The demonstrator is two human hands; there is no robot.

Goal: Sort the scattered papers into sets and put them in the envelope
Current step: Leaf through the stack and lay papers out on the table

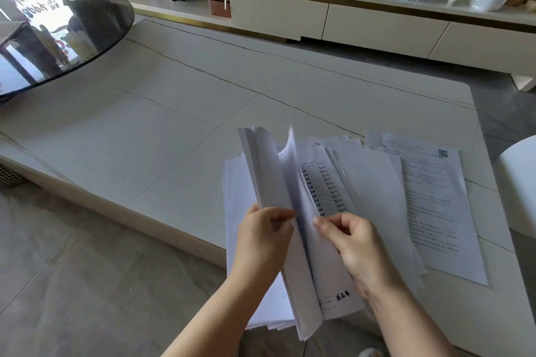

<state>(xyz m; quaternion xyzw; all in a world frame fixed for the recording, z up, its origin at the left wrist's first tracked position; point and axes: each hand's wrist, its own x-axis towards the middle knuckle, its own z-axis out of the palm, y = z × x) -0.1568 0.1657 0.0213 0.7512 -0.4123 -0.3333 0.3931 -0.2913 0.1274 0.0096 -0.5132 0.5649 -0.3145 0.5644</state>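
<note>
Head view looked down on a wide pale bench [174, 124], with a dark round glass tabletop [66, 38] overlapping its far left corner and a cluttered low cabinet [348, 17] behind. Loose printed papers [435, 206] lay fanned on the bench's near right part, and a thick sheaf [290, 211] was lifted above them. No envelope showed. The left hand [261, 238] pinched the sheaf's left leaves, its grip closed on them; the right hand [351, 243] pinched the right-hand leaves, thumb on top, parting the pages. Such sheets looked light, limp and slippery against each other, so holding near the lower edge with both hands seemed wisest.
</note>
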